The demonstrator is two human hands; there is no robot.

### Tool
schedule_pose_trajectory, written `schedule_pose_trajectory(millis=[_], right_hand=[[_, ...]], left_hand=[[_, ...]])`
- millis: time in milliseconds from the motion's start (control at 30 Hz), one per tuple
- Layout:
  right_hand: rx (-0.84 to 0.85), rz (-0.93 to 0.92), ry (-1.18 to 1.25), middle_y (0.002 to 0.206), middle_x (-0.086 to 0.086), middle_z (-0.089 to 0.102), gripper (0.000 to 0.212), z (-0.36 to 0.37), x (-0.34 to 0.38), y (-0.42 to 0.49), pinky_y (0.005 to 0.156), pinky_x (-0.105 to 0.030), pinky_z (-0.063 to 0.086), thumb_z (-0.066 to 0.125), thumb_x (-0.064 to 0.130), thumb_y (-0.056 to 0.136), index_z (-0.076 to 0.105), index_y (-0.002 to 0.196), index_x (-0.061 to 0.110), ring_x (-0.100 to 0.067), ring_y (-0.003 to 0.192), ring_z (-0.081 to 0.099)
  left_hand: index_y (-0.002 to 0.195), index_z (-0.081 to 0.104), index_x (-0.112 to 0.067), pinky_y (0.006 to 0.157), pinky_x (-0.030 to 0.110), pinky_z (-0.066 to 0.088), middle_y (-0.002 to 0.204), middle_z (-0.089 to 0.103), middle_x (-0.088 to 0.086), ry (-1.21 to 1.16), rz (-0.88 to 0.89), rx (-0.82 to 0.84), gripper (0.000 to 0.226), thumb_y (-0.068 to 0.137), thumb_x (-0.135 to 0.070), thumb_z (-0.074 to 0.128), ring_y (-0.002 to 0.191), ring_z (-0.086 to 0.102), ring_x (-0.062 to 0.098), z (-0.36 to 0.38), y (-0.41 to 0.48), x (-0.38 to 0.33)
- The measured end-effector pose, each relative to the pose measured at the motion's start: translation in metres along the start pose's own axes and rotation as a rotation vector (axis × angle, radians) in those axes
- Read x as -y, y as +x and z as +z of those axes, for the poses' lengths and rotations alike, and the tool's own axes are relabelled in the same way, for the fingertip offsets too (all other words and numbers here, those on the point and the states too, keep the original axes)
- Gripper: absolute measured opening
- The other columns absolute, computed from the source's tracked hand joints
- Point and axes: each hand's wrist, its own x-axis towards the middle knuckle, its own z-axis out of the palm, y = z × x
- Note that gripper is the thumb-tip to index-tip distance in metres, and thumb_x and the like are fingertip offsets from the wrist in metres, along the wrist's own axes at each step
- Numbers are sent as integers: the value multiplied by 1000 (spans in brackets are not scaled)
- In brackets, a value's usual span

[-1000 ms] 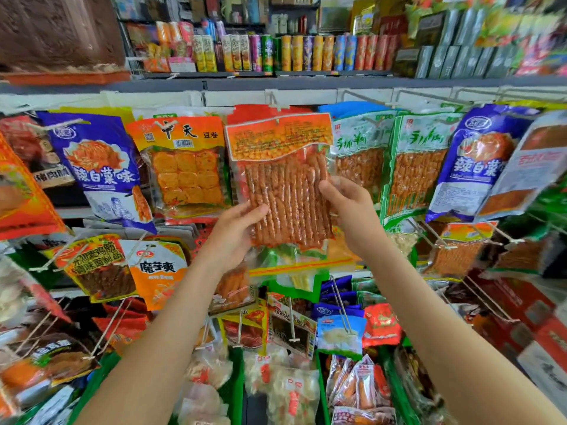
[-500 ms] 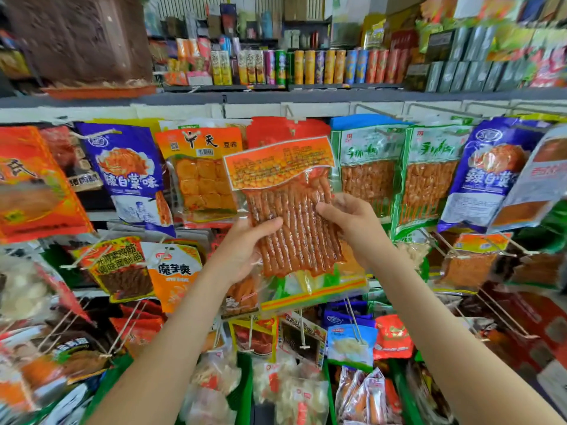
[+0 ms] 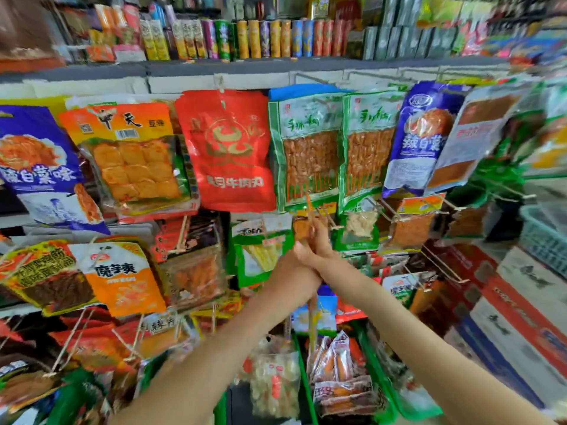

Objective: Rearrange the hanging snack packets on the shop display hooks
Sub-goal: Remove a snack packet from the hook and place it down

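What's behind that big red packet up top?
Only its hook and the white shelf strip show above it. Whether more packets hang behind the red packet is hidden by it.
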Motion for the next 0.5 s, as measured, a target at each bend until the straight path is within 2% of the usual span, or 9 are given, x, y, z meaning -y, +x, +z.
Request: schedule_pose_trajectory(millis=[33, 67, 133, 167, 200, 267, 333, 400, 500], right_hand=[[-53, 9, 82, 144, 8, 29, 88, -5, -3, -6, 113, -40, 27, 64, 49, 70, 16, 142, 30, -13, 136, 27], [-163, 0, 122, 139, 8, 39, 78, -19, -8, -10, 108, -37, 34, 65, 41, 75, 24, 140, 27, -13, 130, 37], [-431, -47, 147, 102, 4, 63, 30, -39, -12, -12, 83, -27, 46, 61, 26, 87, 54, 115, 18, -16, 99, 59], [-543, -48, 149, 85, 3, 65, 10, -57, -15, -15, 71, -25, 46, 58, 23, 90, 60, 97, 15, -15, 83, 62], [-620, -40, 178, 74, 2, 65, 10, -76, -20, -17, 66, -24, 47, 56, 21, 91, 61, 86, 14, -13, 71, 62], [-656, -20, 291, 69, -2, 67, 14, -115, -28, -25, 63, -25, 51, 58, 18, 91, 62, 79, 10, -14, 65, 65], [-641, 17, 378, 73, -8, 70, 15, -155, -43, -37, 65, -30, 54, 59, 16, 90, 64, 80, 6, -22, 68, 67], [-592, 93, 410, 90, -18, 71, 18, -191, -64, -47, 80, -43, 54, 61, 19, 88, 67, 89, 2, -34, 83, 67], [-523, 190, 400, 93, -23, 68, 24, -242, -89, -63, 84, -48, 50, 64, 21, 85, 64, 93, -2, -37, 85, 66]], left_hand=[[134, 44, -7, 90, 28, 44, 129, 54, 14, 7, -22, 57, 39, 95, -12, 45, 115, 55, 29, 14, 3, -6], [136, 42, -7, 92, 36, 47, 130, 54, 15, 51, -1, 114, 44, 93, -13, 47, 115, 56, 30, 29, 7, -18], [140, 34, -7, 81, 43, 52, 117, 62, 18, 195, 128, 131, 58, 86, -21, 51, 104, 61, 36, 42, 11, -29], [144, 25, -9, 76, 43, 53, 110, 64, 19, 206, 178, 133, 69, 83, -30, 52, 98, 62, 37, 49, 14, -36], [146, 19, -15, 76, 42, 53, 109, 65, 17, 186, 206, 151, 77, 81, -41, 50, 97, 62, 37, 56, 17, -44], [144, 28, -25, 88, 37, 49, 121, 62, 8, 90, 261, 156, 72, 80, -54, 45, 110, 59, 28, 69, 21, -60], [137, 43, -26, 98, 31, 42, 131, 55, -1, -22, 302, 76, 53, 89, -47, 48, 119, 51, 17, 85, 32, -71], [134, 45, -20, 103, 29, 35, 132, 48, -1, -29, 335, -113, 42, 95, -36, 48, 124, 43, 14, 101, 48, -83], [139, 37, -21, 108, 31, 29, 139, 38, 3, -4, 206, -259, 53, 92, -40, 52, 132, 31, 18, 131, 78, -101]])
